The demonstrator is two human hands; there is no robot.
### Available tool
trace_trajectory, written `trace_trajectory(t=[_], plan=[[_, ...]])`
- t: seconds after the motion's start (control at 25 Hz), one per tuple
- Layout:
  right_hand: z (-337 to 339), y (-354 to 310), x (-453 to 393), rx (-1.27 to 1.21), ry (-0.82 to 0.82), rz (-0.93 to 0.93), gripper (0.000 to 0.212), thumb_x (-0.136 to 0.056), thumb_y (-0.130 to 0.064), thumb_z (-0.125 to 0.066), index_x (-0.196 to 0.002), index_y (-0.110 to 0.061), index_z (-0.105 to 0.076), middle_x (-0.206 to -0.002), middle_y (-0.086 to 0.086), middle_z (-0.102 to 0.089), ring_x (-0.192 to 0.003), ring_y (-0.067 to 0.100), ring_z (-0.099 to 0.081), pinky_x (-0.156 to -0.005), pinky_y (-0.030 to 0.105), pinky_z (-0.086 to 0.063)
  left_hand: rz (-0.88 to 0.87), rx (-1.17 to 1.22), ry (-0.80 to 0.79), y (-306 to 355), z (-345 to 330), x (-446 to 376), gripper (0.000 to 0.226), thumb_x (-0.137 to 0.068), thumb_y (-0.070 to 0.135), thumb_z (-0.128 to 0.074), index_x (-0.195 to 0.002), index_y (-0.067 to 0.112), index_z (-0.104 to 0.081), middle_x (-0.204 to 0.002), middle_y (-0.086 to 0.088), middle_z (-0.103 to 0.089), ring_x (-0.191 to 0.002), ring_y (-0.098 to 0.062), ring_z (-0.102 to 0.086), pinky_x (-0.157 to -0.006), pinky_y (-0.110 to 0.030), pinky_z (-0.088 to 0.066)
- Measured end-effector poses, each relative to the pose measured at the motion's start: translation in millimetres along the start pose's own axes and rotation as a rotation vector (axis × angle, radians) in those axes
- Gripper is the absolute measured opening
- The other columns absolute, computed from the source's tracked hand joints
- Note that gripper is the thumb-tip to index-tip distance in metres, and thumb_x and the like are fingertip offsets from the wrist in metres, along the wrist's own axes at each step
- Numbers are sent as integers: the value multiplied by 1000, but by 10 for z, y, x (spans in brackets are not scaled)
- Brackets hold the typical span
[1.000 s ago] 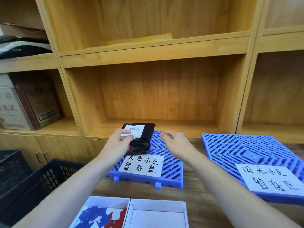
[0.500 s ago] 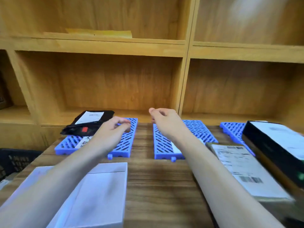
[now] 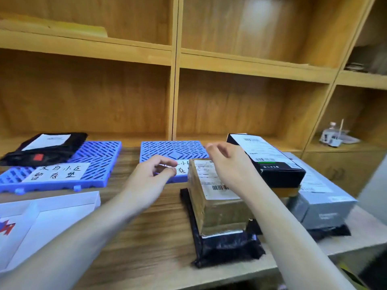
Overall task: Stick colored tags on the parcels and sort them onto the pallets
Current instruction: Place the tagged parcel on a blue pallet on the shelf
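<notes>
Wooden table (image 3: 146, 237) in front of shelving, parcels stacked at right. Near left: white tray (image 3: 52, 208) with red/blue tags (image 3: 6, 227), mostly cut off by the frame edge. Pending pile: brown box (image 3: 217, 201) on a black poly bag (image 3: 224, 245), then a grey box (image 3: 322, 197) and a black box (image 3: 272, 162); no tags visible on them. Left hand (image 3: 146, 181) hovers, fingers loosely curled, nothing visibly held. Right hand (image 3: 228, 162) over the brown box, fingers relaxed, not gripping. Far left: one black parcel (image 3: 46, 147) with a red tag sits on the left pallet (image 3: 94, 160), so one sorted. Middle pallet (image 3: 173, 151) holds no parcels. Its label is half hidden; any third pallet is blocked by the boxes.
</notes>
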State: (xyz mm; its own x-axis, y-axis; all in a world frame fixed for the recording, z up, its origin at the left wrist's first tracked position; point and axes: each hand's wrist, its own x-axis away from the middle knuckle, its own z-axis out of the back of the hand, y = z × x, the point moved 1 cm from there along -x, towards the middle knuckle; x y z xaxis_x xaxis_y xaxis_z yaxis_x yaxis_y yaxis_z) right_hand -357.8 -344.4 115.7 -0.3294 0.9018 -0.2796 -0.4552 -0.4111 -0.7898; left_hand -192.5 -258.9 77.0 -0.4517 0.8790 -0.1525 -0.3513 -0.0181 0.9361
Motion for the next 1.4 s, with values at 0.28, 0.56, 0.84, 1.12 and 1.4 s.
trace_trajectory(t=[0.28,0.56,0.84,1.12,1.4], plan=[[67,231,162,268,18,37,42,-101,-47,-40,-134,-24,-51,-129,1,-59,-111,20,-58,-80,32,-46,-35,-8,-82,13,-377,229,20,-94,27,-63,-113,33,-66,-109,19,-67,-105,-3,-63,-104,-33,-47],[26,310,231,350,-21,8,46,-102,-46,-40,-141,-22,-43,-140,4,-50,-125,24,-50,-83,30,-37,36,-20,-138,-72,-591,331,47,-97,31,-58,-143,32,-48,-139,23,-49,-130,2,-43,-110,-25,-32],[-40,373,278,406,26,-56,47,-101,-45,-41,-141,-21,-43,-132,7,-54,-115,24,-55,-76,26,-37,76,8,-169,-188,-635,306,70,-76,49,-61,-144,35,-49,-143,17,-54,-132,-2,-49,-116,-34,-36],[-108,236,244,287,18,-25,45,-104,-36,-39,-146,-22,-43,-136,5,-57,-100,18,-51,-75,27,-38,107,157,-117,-222,-314,271,37,-87,23,-64,-123,33,-63,-128,16,-66,-122,-1,-58,-111,-36,-44],[-521,125,223,154,-113,54,26,-100,-27,-40,-85,-21,-60,-87,-4,-63,-81,17,-57,-60,25,-42,161,212,26,-365,250,320,42,-92,-2,-55,-130,15,-62,-120,2,-72,-115,-12,-65,-107,-33,-48]])
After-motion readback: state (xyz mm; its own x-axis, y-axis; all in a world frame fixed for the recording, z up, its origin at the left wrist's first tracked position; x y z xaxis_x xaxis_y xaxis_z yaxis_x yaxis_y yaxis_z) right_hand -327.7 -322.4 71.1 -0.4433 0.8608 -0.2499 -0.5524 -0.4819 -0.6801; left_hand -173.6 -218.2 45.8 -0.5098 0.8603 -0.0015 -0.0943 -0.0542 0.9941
